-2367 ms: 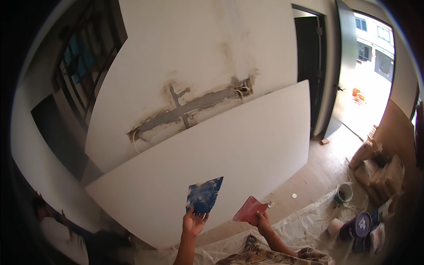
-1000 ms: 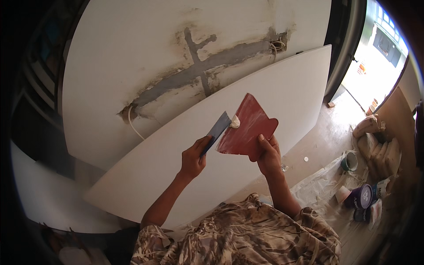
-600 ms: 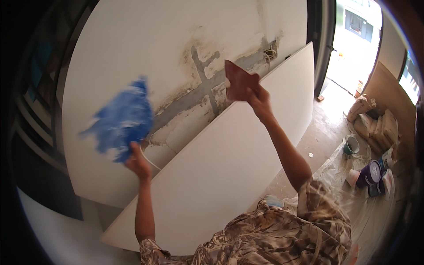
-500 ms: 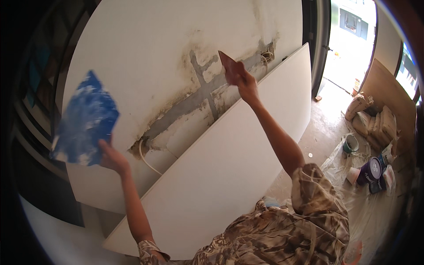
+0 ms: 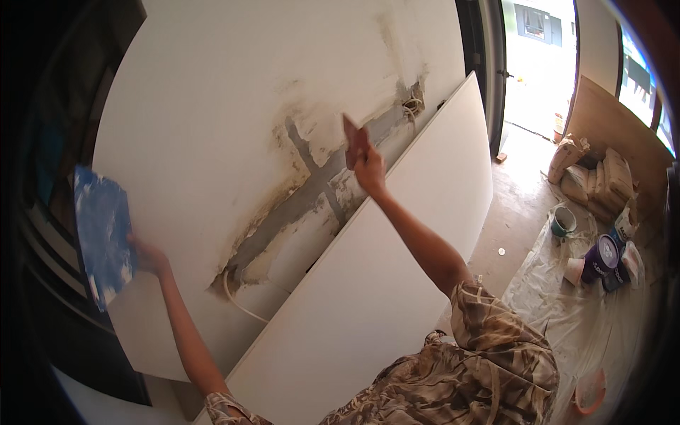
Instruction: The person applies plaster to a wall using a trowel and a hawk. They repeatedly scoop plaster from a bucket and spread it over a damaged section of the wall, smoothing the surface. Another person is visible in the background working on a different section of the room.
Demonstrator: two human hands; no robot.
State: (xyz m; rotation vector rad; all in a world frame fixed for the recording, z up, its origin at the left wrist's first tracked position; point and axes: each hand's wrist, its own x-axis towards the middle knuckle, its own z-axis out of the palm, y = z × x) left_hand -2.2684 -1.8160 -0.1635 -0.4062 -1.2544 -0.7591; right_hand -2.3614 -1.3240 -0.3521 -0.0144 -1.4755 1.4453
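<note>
My left hand point(image 5: 150, 256) grips the edge of a flat blue board point(image 5: 105, 241) smeared with white, held tilted at the far left. In my right hand point(image 5: 370, 170) is a thin, flat reddish-brown piece point(image 5: 352, 145); blur hides its exact kind. It is in front of the pale wall point(image 5: 191, 156), near a grey filled channel point(image 5: 315, 184) with short cross branches and rough, stained edges. Whether the piece touches the wall, I cannot tell. A white cable point(image 5: 241, 306) comes out at the channel's lower left end, and looped wires point(image 5: 411, 106) at its upper right end.
A large white panel point(image 5: 368, 276) is between me and the wall's lower part. To the right, plastic sheeting point(image 5: 528, 304) covers the floor, with a purple tub point(image 5: 601, 256), a green bucket point(image 5: 563, 222) and stacked sacks point(image 5: 609, 177). A bright doorway point(image 5: 540, 78) opens beyond.
The blue board has swung left and turned, showing narrower. The reddish-brown piece also looks narrower, turned in my right hand. My view has shifted, so the wall sits lower in the picture.
</note>
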